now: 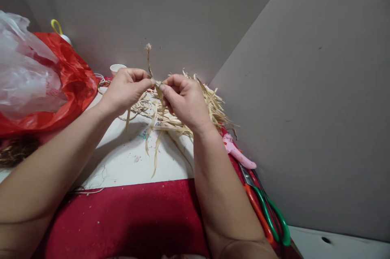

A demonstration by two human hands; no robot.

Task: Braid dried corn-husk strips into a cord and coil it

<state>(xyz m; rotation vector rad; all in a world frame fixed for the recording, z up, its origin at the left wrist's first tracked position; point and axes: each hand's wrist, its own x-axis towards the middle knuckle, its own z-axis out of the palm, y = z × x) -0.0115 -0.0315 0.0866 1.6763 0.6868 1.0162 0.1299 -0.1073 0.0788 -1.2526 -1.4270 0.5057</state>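
My left hand (124, 89) pinches a thin twisted straw cord (149, 61) between thumb and fingers. The cord's frayed tip stands upright above the grip. Close beside it, my right hand (188, 102) is closed in a pinch on the pale straw strands at the cord's lower end. Loose flat strips (157, 151) dangle below both hands over the white board. Behind and under the right hand lies a pile of dry straw strips (215, 102), partly covered by it. A length of finished-looking cord (138, 108) lies coiled behind the left hand.
A red plastic bag (82, 84) with a clear bag (27, 72) stands at left. A paper cup (117, 68) is at the back. Pink-handled tool (240, 157) and orange- and green-handled scissors (265, 210) lie at right, along the grey wall (304, 108). Red cloth (131, 218) covers the front.
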